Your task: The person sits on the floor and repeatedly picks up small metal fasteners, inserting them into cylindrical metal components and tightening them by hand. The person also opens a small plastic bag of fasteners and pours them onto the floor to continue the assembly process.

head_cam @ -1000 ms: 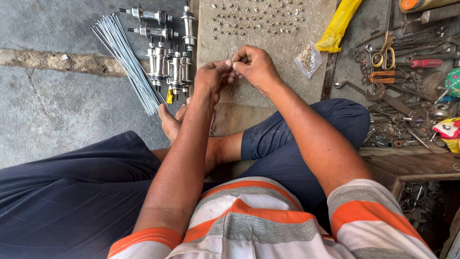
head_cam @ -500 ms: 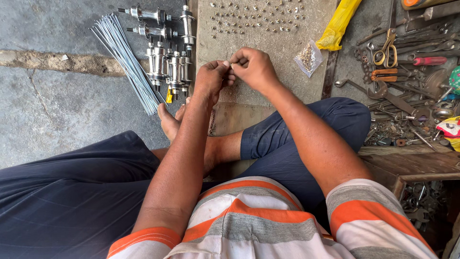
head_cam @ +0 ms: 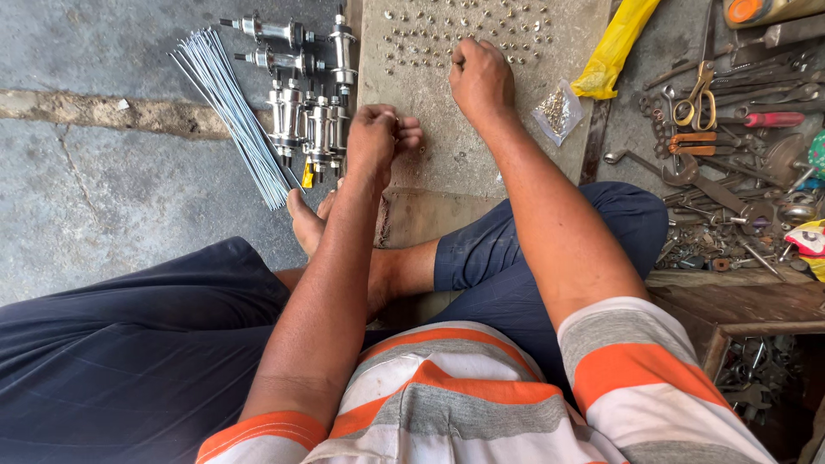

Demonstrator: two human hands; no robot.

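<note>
I sit cross-legged on the ground before a flat grey slab (head_cam: 447,146). My left hand (head_cam: 376,137) is curled into a fist above the slab's near edge, its fingers closed on something small that I cannot make out. My right hand (head_cam: 479,79) reaches further out, palm down, fingertips touching the several small metal nipples (head_cam: 430,26) scattered over the slab's far part. A bundle of thin steel spokes (head_cam: 230,112) lies on the concrete to the left. Beside it stand several shiny metal wheel hubs (head_cam: 305,120).
A yellow plastic bag (head_cam: 614,47) and a small clear bag of metal bits (head_cam: 554,110) lie right of the slab. Further right is a heap of tools: orange-handled scissors (head_cam: 692,103), a red-handled screwdriver (head_cam: 769,119), wrenches. My bare foot (head_cam: 308,225) rests below the hubs.
My two hands were together over the slab's near part. Now the right hand has reached out to the scattered nipples, while the left stays back, still curled.
</note>
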